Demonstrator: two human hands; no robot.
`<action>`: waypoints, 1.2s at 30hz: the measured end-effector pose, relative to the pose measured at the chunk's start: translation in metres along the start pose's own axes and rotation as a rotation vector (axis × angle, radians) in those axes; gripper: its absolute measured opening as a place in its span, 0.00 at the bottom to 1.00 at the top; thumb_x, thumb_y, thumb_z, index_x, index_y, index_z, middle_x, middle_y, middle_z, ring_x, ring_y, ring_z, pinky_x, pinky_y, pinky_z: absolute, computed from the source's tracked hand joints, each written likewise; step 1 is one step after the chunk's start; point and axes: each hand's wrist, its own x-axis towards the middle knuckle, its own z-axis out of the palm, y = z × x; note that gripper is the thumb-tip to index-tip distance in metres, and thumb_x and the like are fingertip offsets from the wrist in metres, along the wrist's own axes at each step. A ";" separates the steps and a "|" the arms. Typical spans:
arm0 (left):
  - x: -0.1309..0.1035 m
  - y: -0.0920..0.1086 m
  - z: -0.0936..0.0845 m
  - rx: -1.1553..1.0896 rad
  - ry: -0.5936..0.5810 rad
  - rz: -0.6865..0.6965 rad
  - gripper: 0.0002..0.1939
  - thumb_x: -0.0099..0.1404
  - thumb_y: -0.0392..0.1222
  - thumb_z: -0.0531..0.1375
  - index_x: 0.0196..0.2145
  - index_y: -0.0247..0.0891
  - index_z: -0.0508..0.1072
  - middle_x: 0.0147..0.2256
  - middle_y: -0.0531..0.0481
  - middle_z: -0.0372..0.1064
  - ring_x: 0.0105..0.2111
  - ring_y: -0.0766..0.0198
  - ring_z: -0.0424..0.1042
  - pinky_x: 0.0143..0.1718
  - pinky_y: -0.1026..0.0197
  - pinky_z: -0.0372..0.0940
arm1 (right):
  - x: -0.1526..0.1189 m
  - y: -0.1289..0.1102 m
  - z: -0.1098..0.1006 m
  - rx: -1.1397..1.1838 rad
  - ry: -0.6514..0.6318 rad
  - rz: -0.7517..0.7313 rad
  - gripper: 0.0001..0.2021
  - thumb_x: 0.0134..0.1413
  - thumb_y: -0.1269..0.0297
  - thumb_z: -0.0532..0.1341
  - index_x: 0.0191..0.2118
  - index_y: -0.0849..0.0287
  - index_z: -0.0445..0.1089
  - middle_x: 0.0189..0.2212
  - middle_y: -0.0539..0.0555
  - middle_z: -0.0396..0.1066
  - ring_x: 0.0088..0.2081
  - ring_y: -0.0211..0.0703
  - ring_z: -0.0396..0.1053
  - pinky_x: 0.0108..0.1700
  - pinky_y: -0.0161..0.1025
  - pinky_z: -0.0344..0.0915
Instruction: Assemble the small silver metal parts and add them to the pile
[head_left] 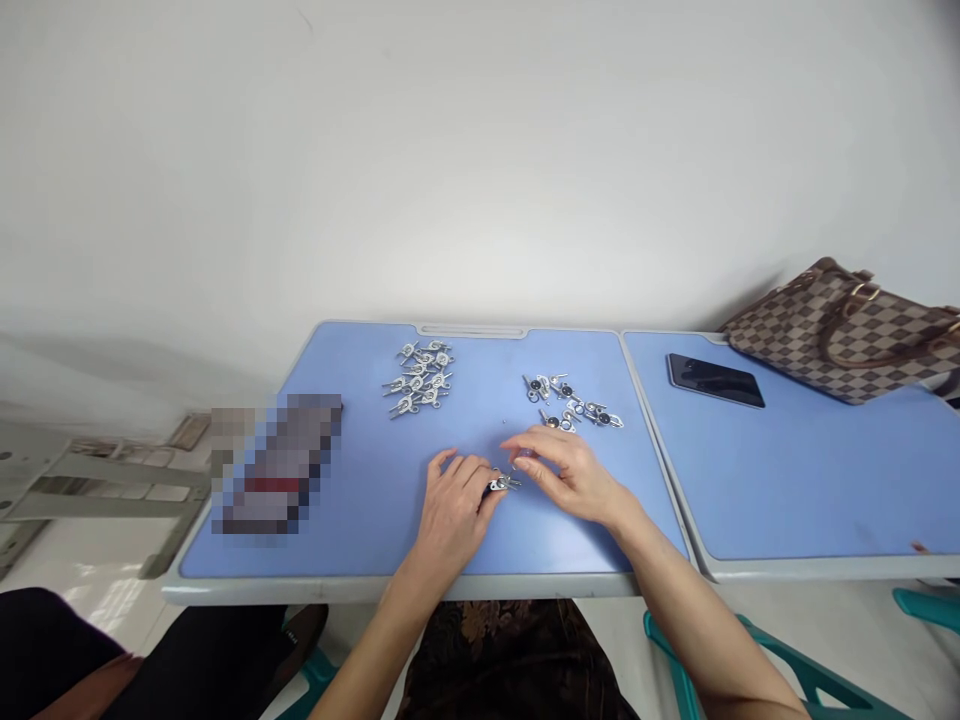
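Note:
My left hand (459,505) rests on the blue table, with thumb and fingers closed round a small silver metal fitting (504,482) that has thin prongs. Just to its right, my right hand (566,468) hovers with thumb and forefinger close together near the fitting; what they pinch, if anything, is too small to make out. A pile of similar silver fittings (421,378) lies beyond my left hand. Past my right hand is a looser group of fittings with dark round centres (568,391). One tiny speck-like part (504,421) lies between the groups.
The blue table (360,470) meets a second table (795,480) on the right, bearing a black phone (716,380) and a checkered handbag (847,330). A blurred-out flat object (281,470) lies at the left. Another person's dark-clothed leg (202,660) is at lower left.

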 end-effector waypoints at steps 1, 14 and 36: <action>0.000 0.000 0.000 0.000 0.003 -0.001 0.04 0.69 0.37 0.56 0.38 0.41 0.71 0.38 0.50 0.74 0.38 0.59 0.72 0.54 0.47 0.54 | 0.001 0.001 0.001 -0.017 0.018 0.000 0.10 0.67 0.63 0.54 0.43 0.59 0.71 0.32 0.54 0.73 0.33 0.39 0.68 0.38 0.38 0.65; -0.001 0.000 0.001 0.020 -0.005 0.000 0.04 0.69 0.37 0.56 0.36 0.40 0.70 0.37 0.50 0.73 0.38 0.59 0.71 0.54 0.47 0.53 | 0.002 0.011 0.019 -0.193 0.214 -0.064 0.18 0.63 0.53 0.58 0.25 0.59 0.63 0.17 0.45 0.60 0.20 0.33 0.57 0.26 0.32 0.55; -0.002 -0.003 -0.001 -0.090 -0.003 -0.033 0.11 0.62 0.32 0.58 0.40 0.44 0.73 0.43 0.51 0.71 0.45 0.60 0.71 0.62 0.44 0.49 | 0.040 0.018 0.006 -0.779 -0.323 0.294 0.10 0.66 0.67 0.52 0.47 0.58 0.69 0.44 0.58 0.71 0.35 0.45 0.72 0.31 0.37 0.59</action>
